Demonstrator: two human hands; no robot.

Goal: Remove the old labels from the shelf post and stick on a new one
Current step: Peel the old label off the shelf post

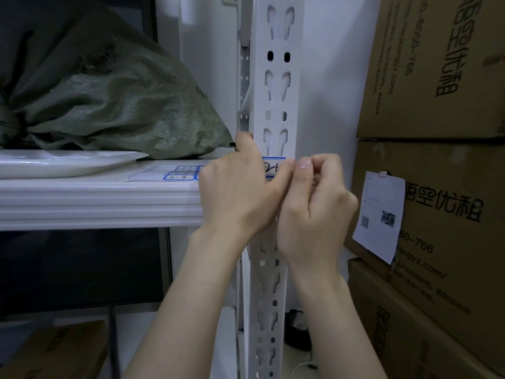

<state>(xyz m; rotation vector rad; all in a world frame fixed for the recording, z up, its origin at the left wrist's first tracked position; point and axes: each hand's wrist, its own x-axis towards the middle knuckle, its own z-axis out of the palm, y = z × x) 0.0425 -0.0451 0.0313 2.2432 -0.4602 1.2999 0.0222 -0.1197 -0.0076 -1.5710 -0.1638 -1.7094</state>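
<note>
While my left hand grips the post, fingers curled round its edge and thumb across the label at shelf height to steady it, my right hand pinches the label's right edge (fingertips tight together), seemingly to peel the old one away.

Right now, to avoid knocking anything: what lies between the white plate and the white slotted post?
Head view: a sheet of blue-bordered paper labels, its right end behind the left hand.
</note>
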